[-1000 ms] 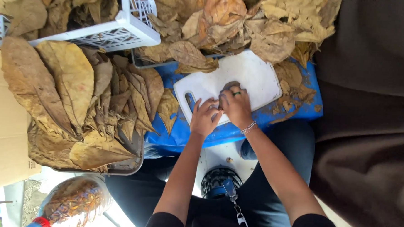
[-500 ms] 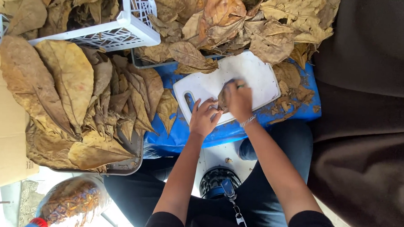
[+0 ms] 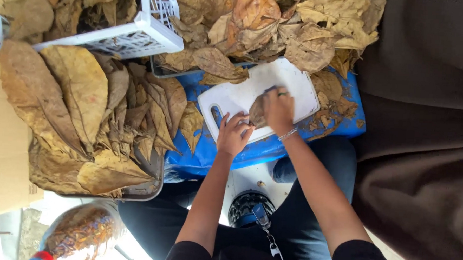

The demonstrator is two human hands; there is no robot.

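A person seated behind a blue plastic-covered desk (image 3: pixel 341 127) works a single dry brown leaf (image 3: pixel 257 113) on a white plastic cutting board with a slot handle (image 3: pixel 233 96). The leaf lies on the near half of the board, between the two hands. The left hand (image 3: pixel 233 134) is curled at the board's near edge, its fingertips pinching or pressing the leaf's lower edge; the right hand (image 3: pixel 278 109), with a thin bracelet on its wrist, lies knuckles-up over the leaf's other side, fingers bent down onto it. Whether that hand also grips a small tool cannot be told; only a dark speck shows at its fingers.

The leaf looks paper-light, stiff and brittle, likely to crack or shed flakes if bent sharply or squeezed; crumbs already dot the blue surface beside the board. A flat press with spread fingers, or a gentle hold along the thicker midrib and stem end, would seem safer than pinching the thin blade.

Around the board lies far more of the same: a loose heap of crumpled tan leaves (image 3: pixel 277 28) beyond it, a metal tray stacked with large flat brown leaves (image 3: pixel 81 118) to the left, and a white lattice plastic crate (image 3: pixel 142 30) holding more. A cardboard box (image 3: pixel 1 151) stands at the left edge, and dark cloth (image 3: pixel 424 128) hangs along the right.
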